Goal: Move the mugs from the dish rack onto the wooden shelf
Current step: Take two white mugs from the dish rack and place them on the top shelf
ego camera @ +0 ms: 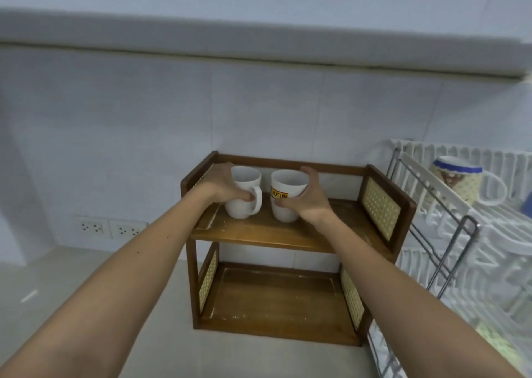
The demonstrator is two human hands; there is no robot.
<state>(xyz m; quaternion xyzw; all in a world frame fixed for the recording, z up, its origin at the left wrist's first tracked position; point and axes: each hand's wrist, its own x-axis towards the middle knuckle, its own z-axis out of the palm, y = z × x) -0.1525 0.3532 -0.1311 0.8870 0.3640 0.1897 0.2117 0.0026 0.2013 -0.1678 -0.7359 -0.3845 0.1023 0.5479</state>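
Observation:
Two white mugs stand upright side by side on the top tier of the wooden shelf (pixel 288 236). My left hand (pixel 221 184) wraps the plain white mug (pixel 244 202) from its left, thumb at the handle. My right hand (pixel 308 199) grips the white mug with a yellow label (pixel 285 196) from its right side. A third mug (pixel 460 181), cream patterned with a blue rim, lies tilted in the white dish rack (pixel 489 233) at the right, handle facing right.
The shelf's lower tier (pixel 276 308) holds nothing. The shelf has woven side panels and stands on a pale counter (pixel 72 279) against a tiled wall. Two wall sockets (pixel 109 227) sit low at the left. A ledge runs overhead.

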